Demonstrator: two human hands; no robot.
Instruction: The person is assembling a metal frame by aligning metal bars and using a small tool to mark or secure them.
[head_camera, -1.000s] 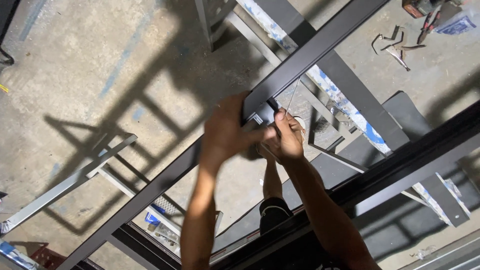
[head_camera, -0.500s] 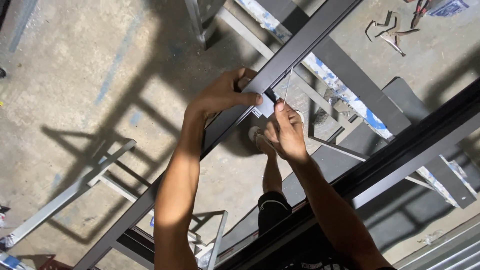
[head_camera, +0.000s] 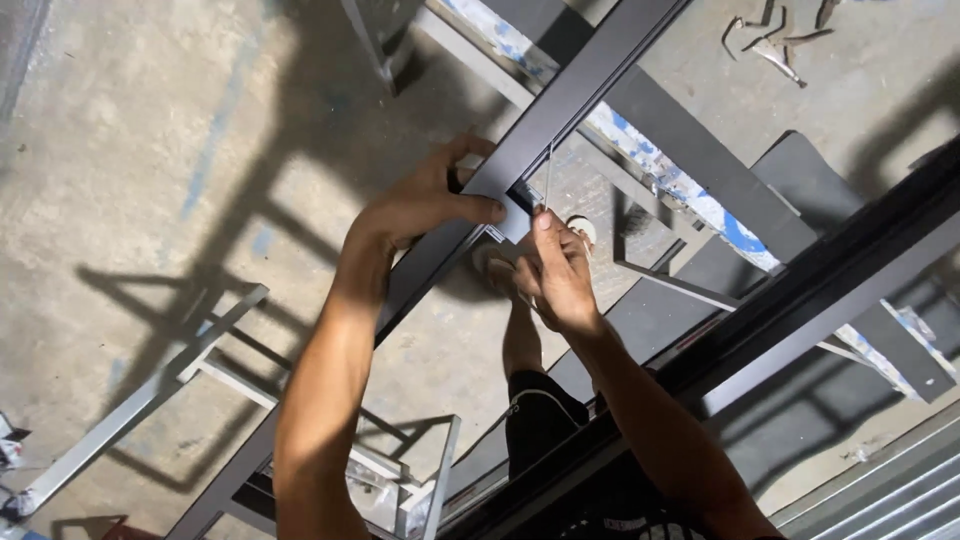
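Blue-and-white protective film strip (head_camera: 690, 195) runs along a grey metal bar from 12 o'clock toward 3 o'clock, patchy and torn in places. Long dark grey aluminium frame profile (head_camera: 590, 80) crosses the view diagonally from 7 o'clock up to 1 o'clock, matte, with a straight ridge along it. My left hand (head_camera: 425, 205) is wrapped round that profile near centre, fingers over the top edge, thumb pressed on its face. My right hand (head_camera: 555, 275) sits just at 4 o'clock of the left, fingertips pinched shut on a thin silver metal pin (head_camera: 547, 180) standing upright against the profile beside a small pale grey corner piece (head_camera: 515, 220). Second thick black frame rail (head_camera: 830, 290) lies at 4 o'clock. Bare concrete floor (head_camera: 150, 150) below. Loose grey metal brackets (head_camera: 770, 45) at 1 o'clock.
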